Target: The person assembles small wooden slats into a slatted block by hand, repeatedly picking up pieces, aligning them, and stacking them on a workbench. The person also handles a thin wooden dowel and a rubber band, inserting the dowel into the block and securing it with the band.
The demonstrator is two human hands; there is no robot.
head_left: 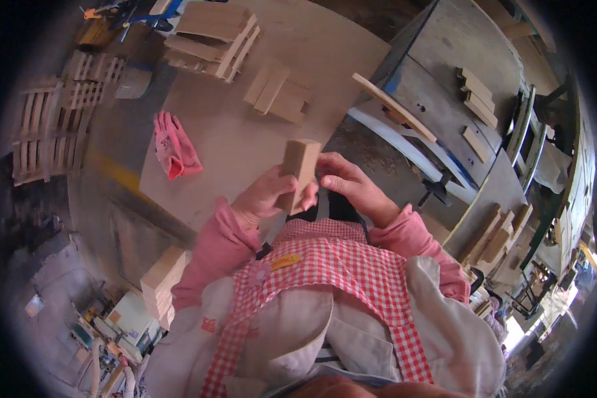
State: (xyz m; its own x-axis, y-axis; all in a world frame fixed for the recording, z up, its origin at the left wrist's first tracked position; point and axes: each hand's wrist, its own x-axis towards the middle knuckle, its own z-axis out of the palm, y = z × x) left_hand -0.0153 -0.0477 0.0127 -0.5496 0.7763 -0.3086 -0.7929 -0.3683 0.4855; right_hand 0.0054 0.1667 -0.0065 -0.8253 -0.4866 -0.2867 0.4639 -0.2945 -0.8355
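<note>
A light-brown rectangular wooden block (300,166) stands on end in my left hand (264,196). My left thumb lies across its near face and the fingertips wrap round its right lower edge. My right hand (357,186) is at the block's right side, thumb and forefinger apart and fingers loosely bent. Its fingertips come up to the block's edge; whether they touch it I cannot make out. Beyond my hands, on the brown tabletop (222,139), lies a pink-red work glove (174,147) to the left. Several wooden pieces (278,93) lie farther back.
A pile of boards (213,40) occupies the table's far left. On the right stands a grey machine bench (444,46) with a wooden strip (395,107) across its near edge and more offcuts on it. Wooden pallets (50,129) are at the far left; a stack of wood (162,285) is by my left elbow.
</note>
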